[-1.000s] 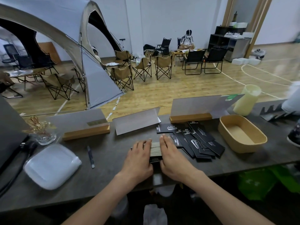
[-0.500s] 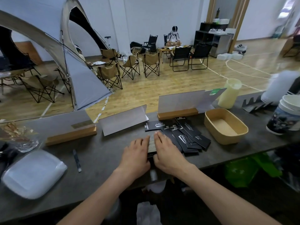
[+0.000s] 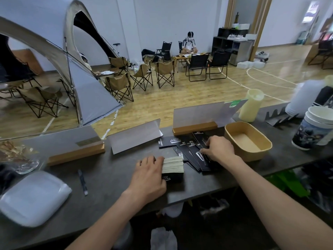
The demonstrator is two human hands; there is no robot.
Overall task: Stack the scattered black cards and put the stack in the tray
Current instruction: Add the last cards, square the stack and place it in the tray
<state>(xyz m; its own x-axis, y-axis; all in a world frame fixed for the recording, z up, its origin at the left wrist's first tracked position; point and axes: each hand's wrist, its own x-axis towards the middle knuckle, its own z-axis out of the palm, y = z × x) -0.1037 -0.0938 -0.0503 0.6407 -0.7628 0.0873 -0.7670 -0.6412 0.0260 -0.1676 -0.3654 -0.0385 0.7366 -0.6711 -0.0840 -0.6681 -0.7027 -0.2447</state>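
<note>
— What did you see on the table [image 3: 111,170]?
— At two o'clock the tray [image 3: 264,141] sat empty; the scattered cards [image 3: 187,147] lay beside it under my flat, open right hand [image 3: 219,148].
— And the stack [image 3: 172,165]?
— Centre, on edge, my left hand [image 3: 150,175] pressed open against it.

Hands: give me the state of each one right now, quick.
Left hand: open, pressed against the side of the squared stack of black cards.
Right hand: fingers spread on the scattered black cards, nothing lifted.

Bare forearms, left hand [image 3: 147,175], right hand [image 3: 219,149] uncovered.
</note>
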